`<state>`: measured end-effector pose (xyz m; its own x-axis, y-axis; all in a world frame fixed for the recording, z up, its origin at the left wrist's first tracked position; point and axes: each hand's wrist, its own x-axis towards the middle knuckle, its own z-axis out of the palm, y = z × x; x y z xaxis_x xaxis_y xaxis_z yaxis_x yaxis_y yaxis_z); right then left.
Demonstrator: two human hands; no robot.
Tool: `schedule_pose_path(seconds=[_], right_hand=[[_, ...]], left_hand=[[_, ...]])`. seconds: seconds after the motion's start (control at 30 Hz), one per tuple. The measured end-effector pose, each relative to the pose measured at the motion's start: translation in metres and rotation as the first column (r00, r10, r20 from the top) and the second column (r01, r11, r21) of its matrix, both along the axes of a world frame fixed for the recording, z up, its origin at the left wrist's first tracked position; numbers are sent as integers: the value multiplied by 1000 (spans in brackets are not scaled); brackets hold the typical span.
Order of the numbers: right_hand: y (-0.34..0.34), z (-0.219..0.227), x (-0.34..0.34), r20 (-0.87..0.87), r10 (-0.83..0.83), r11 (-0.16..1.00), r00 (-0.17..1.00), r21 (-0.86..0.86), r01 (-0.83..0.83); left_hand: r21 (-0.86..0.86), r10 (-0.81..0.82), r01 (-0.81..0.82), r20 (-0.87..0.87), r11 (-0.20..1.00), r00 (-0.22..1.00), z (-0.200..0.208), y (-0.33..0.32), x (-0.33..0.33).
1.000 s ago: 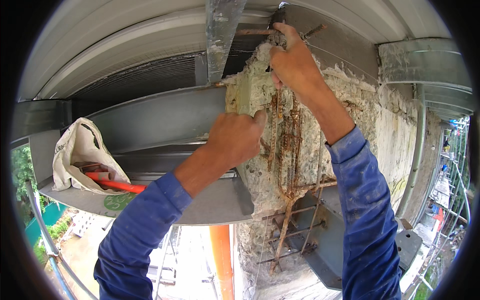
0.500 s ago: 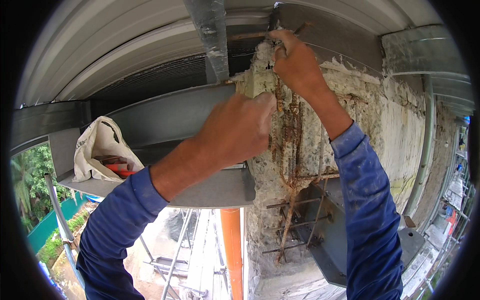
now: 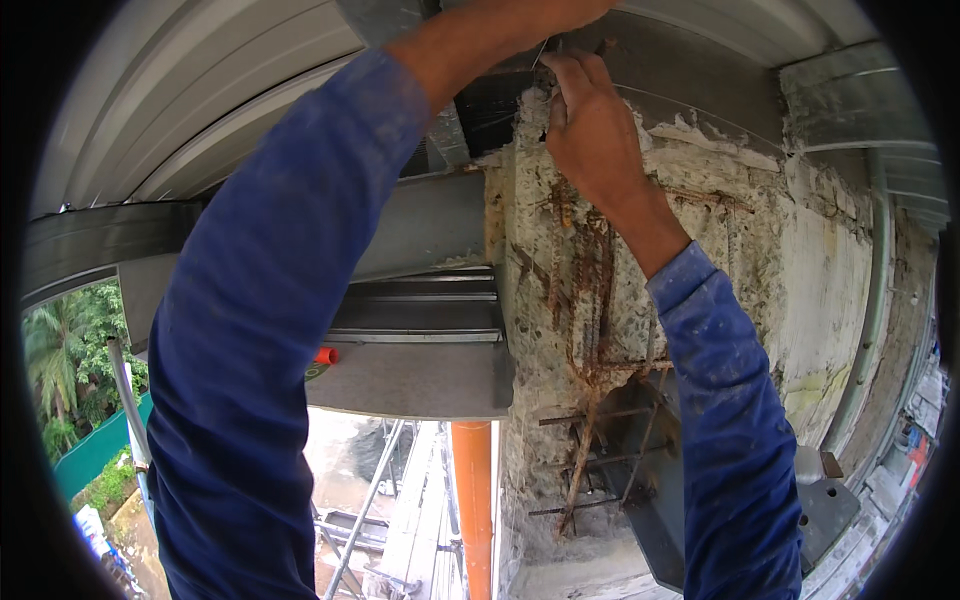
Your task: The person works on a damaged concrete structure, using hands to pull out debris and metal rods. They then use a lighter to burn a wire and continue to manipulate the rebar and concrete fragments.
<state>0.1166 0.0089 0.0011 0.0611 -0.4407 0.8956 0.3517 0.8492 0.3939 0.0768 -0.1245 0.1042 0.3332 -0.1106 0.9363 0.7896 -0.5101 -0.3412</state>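
My right hand (image 3: 597, 135) is raised to the top of a rough, chipped concrete column (image 3: 535, 200). Its fingers are closed in a pinch at a thin string (image 3: 541, 56), which may be wire. A fine line also runs rightward from behind that hand along the dark beam (image 3: 700, 85). Stretched up and across, my left hand (image 3: 560, 12) is just above the right one. The upper edge of the picture cuts it off, and its fingers do not show. Below my right hand, rusty reinforcing bars (image 3: 600, 290) are exposed in the broken concrete.
A grey steel beam (image 3: 425, 225) meets the column from the left. Its lower ledge (image 3: 420, 380) carries a small red-orange piece (image 3: 327, 356). Steel brackets (image 3: 650, 520) and bare bars jut out lower down. An orange pipe (image 3: 472, 490) and scaffolding (image 3: 365, 490) stand below.
My left hand has swung up from beside the column to above my right hand. Its sleeve now covers the white bag on the ledge. My right hand stays at the column top, its fingers slightly shifted.
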Motion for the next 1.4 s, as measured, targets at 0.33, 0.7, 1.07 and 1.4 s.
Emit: schedule_pose_path(seconds=[0.33, 0.7, 1.07, 1.4], right_hand=[[9, 15, -8, -29, -126, 990, 992, 61, 128], [14, 24, 2, -12, -99, 986, 995, 131, 99], [30, 30, -11, -62, -136, 973, 989, 178, 145], [29, 32, -10, -52, -91, 948, 994, 301, 103]], left_hand=[[273, 50, -96, 169, 957, 984, 44, 48, -15], [93, 143, -187, 352, 978, 925, 71, 79, -43], [-41, 402, -424, 413, 905, 817, 110, 132, -94], [2, 152, -171, 451, 985, 880, 92, 97, -64]])
